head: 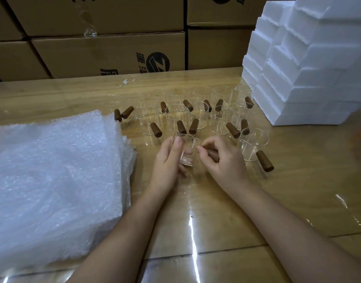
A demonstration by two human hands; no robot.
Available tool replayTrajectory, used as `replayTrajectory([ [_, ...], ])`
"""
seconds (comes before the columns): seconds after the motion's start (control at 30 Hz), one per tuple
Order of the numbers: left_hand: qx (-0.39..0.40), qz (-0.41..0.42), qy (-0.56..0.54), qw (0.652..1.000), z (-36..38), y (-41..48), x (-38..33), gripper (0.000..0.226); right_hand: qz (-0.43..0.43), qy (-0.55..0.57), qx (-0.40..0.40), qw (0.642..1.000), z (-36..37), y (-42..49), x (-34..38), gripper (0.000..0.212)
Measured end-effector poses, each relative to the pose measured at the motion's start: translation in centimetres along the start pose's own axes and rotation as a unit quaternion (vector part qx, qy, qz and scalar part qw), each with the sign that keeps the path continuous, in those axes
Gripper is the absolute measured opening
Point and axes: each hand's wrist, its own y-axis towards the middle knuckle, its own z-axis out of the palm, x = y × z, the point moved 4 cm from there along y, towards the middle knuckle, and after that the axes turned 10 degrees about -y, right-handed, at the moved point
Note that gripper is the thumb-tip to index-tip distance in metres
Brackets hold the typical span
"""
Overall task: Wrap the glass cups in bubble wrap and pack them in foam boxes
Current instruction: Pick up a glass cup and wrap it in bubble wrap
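left hand (169, 158) grips a tilted glass cup (186, 157), right hand (223, 162) apparently pinching its wooden handle (213, 155).

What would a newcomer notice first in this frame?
Two hands meet at centre: the left hand grips a glass cup, and the right hand curls round its brown handle. Just behind stands a cluster of clear cups with brown handles. A thick stack of bubble wrap lies at left, and white foam boxes are piled at back right.

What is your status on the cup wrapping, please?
Left hand grips glass cup, right hand holds its wooden handle. Bubble wrap stack untouched, left. Other cups crowd close behind.
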Motion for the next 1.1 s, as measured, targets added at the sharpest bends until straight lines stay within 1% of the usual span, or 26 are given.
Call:
replayTrajectory([
  [0.07,-0.002,0.006,-0.003,1.000,0.0,0.0,0.0,0.049,-0.006,-0.023,0.002,1.000,0.1,-0.1,0.0,0.022],
  [0.1,0.000,0.012,0.001,1.000,0.0,0.0,0.0,0.050,0.008,-0.011,0.008,1.000,0.2,-0.1,-0.2,0.019],
  [0.13,0.003,0.019,0.004,1.000,0.1,0.0,0.0,0.049,0.040,0.020,0.016,0.999,0.3,-0.2,-0.4,0.014],
  [0.17,0.002,0.026,0.002,1.000,0.1,0.0,0.0,0.045,0.090,0.074,0.030,0.993,0.5,-0.2,-0.7,0.009],
  [0.2,0.000,0.032,-0.001,0.999,0.1,-0.1,0.0,0.040,0.153,0.143,0.047,0.977,0.8,-0.3,-1.0,0.008],
  [0.23,-0.001,0.034,-0.005,0.999,0.1,0.0,-0.1,0.036,0.222,0.218,0.063,0.948,1.2,-0.3,-1.1,0.010],
  [0.3,-0.002,0.019,-0.019,1.000,0.1,0.1,-0.1,0.033,0.337,0.357,0.063,0.869,2.0,-0.5,-1.0,0.007],
  [0.33,-0.004,0.004,-0.032,0.999,0.1,0.1,-0.1,0.033,0.376,0.417,0.052,0.826,2.3,-0.6,-0.8,0.008],
  [0.4,-0.011,-0.016,-0.057,0.998,-0.3,0.2,-0.1,0.033,0.421,0.513,0.030,0.747,2.8,-0.9,-0.3,0.019],
  [0.43,-0.012,-0.019,-0.060,0.998,-0.5,0.2,-0.2,0.037,0.430,0.541,0.023,0.722,2.8,-1.0,-0.2,0.022],
  [0.47,-0.008,-0.017,-0.052,0.998,-0.6,0.1,-0.2,0.047,0.435,0.557,0.018,0.708,2.8,-1.0,-0.1,0.024],
  [0.5,0.005,-0.014,-0.038,0.999,-0.5,0.0,-0.2,0.055,0.438,0.563,0.016,0.701,2.7,-1.0,-0.3,0.026],
  [0.53,0.022,-0.008,-0.018,1.000,-0.4,-0.1,-0.2,0.057,0.442,0.560,0.016,0.701,2.6,-1.0,-0.5,0.028],
  [0.57,0.038,-0.004,-0.001,0.999,0.0,-0.3,-0.2,0.054,0.444,0.548,0.015,0.709,2.5,-0.9,-0.6,0.034],
  [0.67,0.067,0.013,0.026,0.997,0.9,-0.7,-0.1,0.046,0.432,0.484,0.005,0.761,2.6,-1.0,-0.9,0.055],
  [0.7,0.062,0.022,0.025,0.997,1.0,-0.6,0.0,0.043,0.418,0.465,0.008,0.780,2.8,-1.2,-0.6,0.055],
  [0.77,0.046,0.034,0.019,0.998,1.0,-0.7,-0.1,0.041,0.369,0.415,0.045,0.830,3.2,-1.5,0.4,0.046],
  [0.8,0.043,0.040,0.026,0.998,1.1,-0.7,-0.1,0.046,0.339,0.381,0.077,0.856,3.5,-1.6,1.0,0.043],
  [0.83,0.046,0.047,0.037,0.997,1.1,-0.7,-0.2,0.051,0.313,0.358,0.106,0.873,3.8,-1.8,1.4,0.042],
  [0.97,0.040,0.064,0.055,0.996,0.8,-0.6,-0.2,0.062,0.265,0.308,0.162,0.899,4.1,-2.1,2.1,0.057],
  [1.03,0.019,0.077,0.042,0.996,0.6,-0.4,-0.5,0.062,0.234,0.250,0.193,0.920,3.8,-2.2,2.6,0.057],
  [1.1,-0.005,0.065,0.020,0.998,0.1,0.0,-0.4,0.062,0.181,0.172,0.210,0.945,3.5,-2.3,3.4,0.060],
])
